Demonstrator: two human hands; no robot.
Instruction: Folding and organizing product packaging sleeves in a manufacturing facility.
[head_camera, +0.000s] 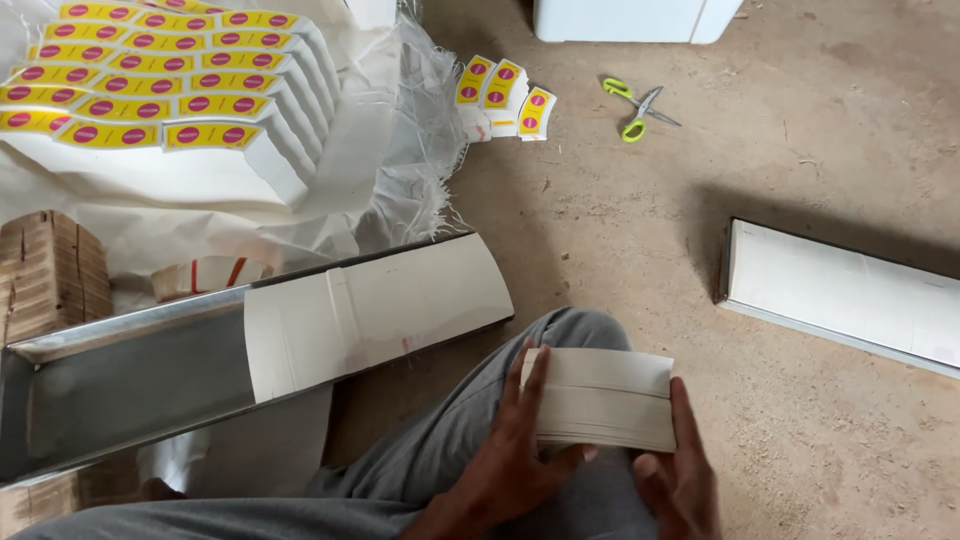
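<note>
Currently stack of flat white card blanks (600, 398) held lower centre of frame, above grey-trousered knee (520, 400). Left hand (515, 440) closed on stack's left end, right hand (680, 470) cupped at right end, thumb underneath. Stack judged light, loose, smooth; sheets likely to fan or slip unless pinched at both ends. Bottom edge partly hidden, so thickness uncertain. Metal trough (120, 370) at lower left on floor (820, 150).
</note>
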